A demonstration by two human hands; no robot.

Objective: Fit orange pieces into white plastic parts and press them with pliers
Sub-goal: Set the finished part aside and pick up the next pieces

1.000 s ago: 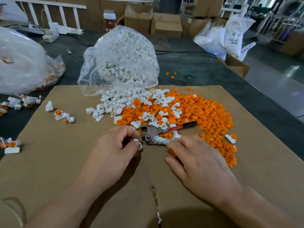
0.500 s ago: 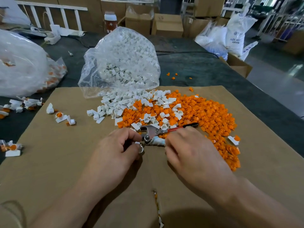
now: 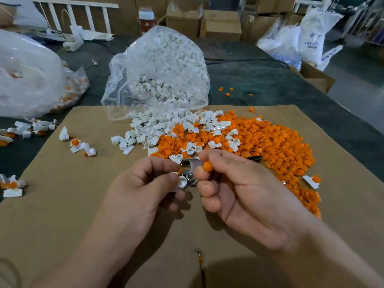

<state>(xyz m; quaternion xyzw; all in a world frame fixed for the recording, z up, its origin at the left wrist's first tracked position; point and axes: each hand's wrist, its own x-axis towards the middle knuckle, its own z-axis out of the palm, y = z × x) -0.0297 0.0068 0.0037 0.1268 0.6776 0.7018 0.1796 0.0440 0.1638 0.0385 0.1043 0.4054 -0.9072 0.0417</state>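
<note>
newly raised over bare brown cardboard (image 3: 62, 204), a small orange plastic piece (image 3: 207, 166) is being pinched by the right hand (image 3: 249, 194), a white plastic cup (image 3: 182, 181) by the left hand (image 3: 145, 188).

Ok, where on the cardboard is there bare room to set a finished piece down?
Free: the cardboard left of the left hand, nearer than the loose pieces; also the near right corner, below the orange pile. Crowded: past the pliers, where white parts, orange pile and bag meet.
</note>
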